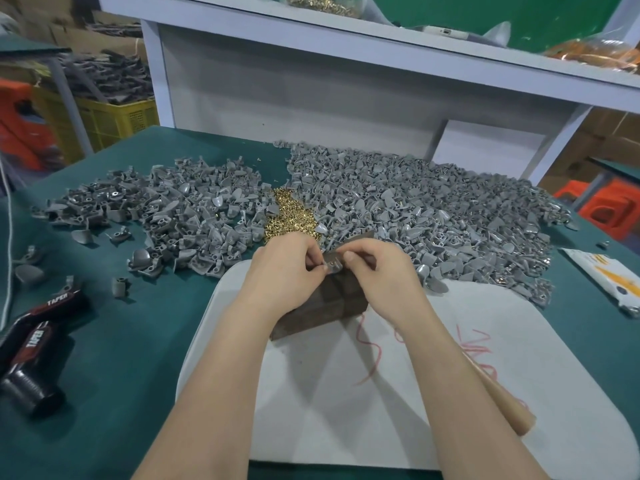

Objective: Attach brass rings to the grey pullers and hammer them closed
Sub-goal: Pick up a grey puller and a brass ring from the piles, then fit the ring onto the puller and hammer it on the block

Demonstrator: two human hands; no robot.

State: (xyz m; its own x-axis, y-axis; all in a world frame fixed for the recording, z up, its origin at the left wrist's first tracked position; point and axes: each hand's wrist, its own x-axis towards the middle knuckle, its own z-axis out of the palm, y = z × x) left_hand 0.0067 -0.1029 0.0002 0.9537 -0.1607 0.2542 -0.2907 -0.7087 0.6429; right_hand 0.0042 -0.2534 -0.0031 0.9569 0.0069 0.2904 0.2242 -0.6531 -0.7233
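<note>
Here's the grey puller, pinched between both hands right over the top of the dark block, low enough to be set down for a hit once the ring is on. The left hand curls thumb and fingertips onto the puller's near-left edge. The right hand grips the other side, thumb on top, steadying it for fiddly fitting work. There's a small glint at the puller's hole, but it's too small to say whether a ring is seated. I'd call this the attaching step, hammering not yet begun. Just behind the block lies the strip of brass rings, a short reach for the next one. Behind the block to the left and to the right spread two heaps of pullers, probably split to keep finished and unfinished stock apart, though which is which I can't tell. The block sits on a white mat, likely to cushion the blows. To the block's near right a wooden handle lies on that mat under the right forearm, presumably the hammer, head hidden. Far left of the block lie black cans on the green tabletop, and far right a white packet.
</note>
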